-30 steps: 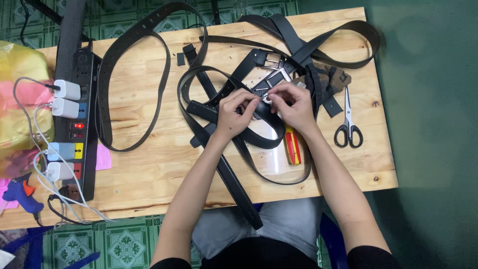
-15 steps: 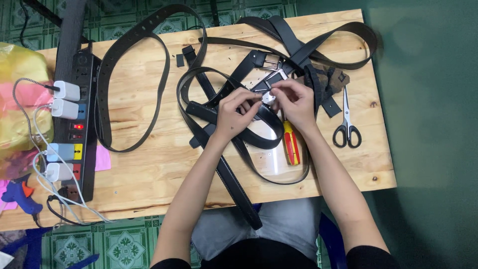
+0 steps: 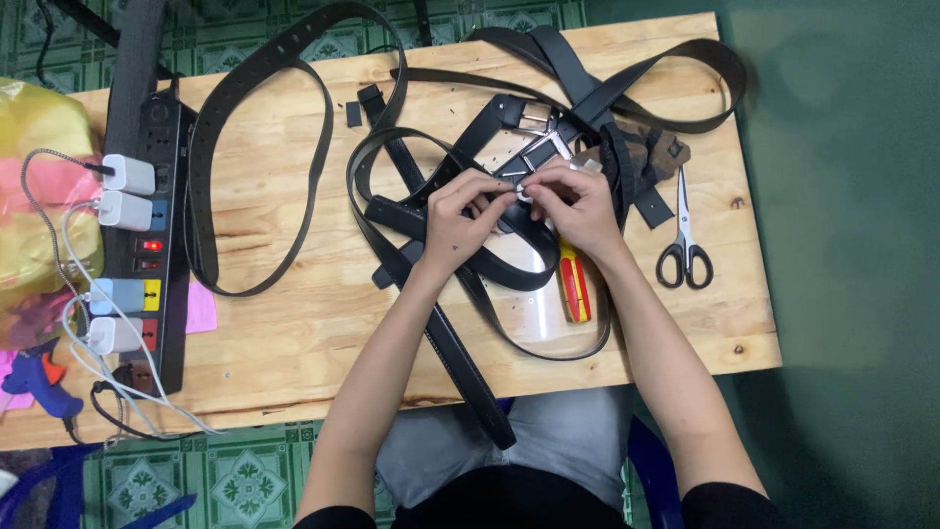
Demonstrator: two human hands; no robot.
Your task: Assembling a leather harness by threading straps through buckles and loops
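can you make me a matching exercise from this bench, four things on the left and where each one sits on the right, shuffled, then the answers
Things
1. scissors
2. power strip
3. screwdriver with red and yellow handle
4. small metal buckle part

Places
A. along the left end of the wooden table, with white chargers plugged in
B. pinched between the fingers of the left hand and right hand
C. near the right end of the table, handles toward the person
D. just under the right hand's wrist, among the black belts

Pairs: 1-C, 2-A, 3-D, 4-B
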